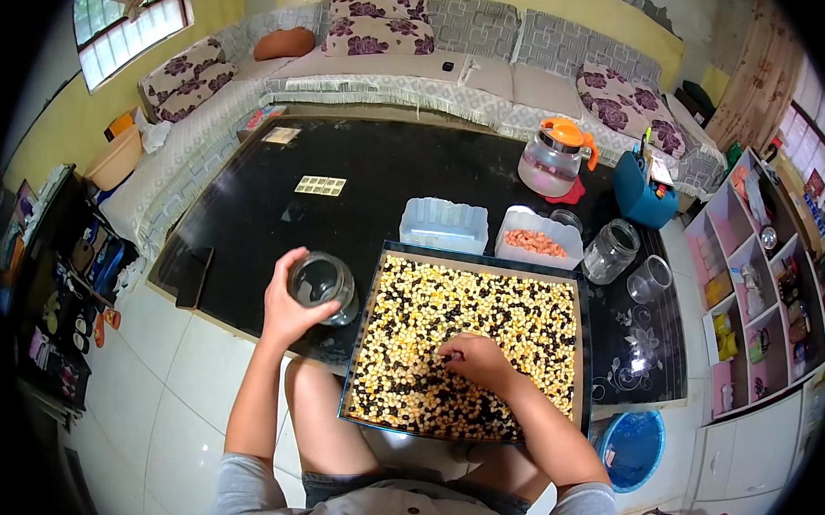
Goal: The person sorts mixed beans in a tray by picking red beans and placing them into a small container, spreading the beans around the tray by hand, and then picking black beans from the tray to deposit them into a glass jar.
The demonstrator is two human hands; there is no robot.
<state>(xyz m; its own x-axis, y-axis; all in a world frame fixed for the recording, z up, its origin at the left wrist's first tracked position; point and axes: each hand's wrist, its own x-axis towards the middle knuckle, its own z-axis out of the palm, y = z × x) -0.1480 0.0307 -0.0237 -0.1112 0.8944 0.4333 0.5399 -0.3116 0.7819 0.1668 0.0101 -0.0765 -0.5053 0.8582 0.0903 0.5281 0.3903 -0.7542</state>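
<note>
My left hand (293, 300) is wrapped round a clear glass jar (324, 277), which stands at the front edge of the black table, left of a wide shallow tray (358, 347). Yellow corn kernels and black beans (429, 304) fill this tray, mixed together. Over the middle of it, my right hand (482, 362) has its fingers pinched just at the kernels. Something small and reddish-purple shows at the fingertips, too small to name. Behind the tray, a white plastic container (569, 257) holds pinkish peanuts (535, 243). Beside it sits another plastic container (443, 242).
A glass jar (611, 252) and a clear cup (649, 279) are right of the containers. Farther back stand a water pitcher (550, 162) with an orange lid and a teal holder (644, 189). A blue bucket (632, 451) is on the floor at right.
</note>
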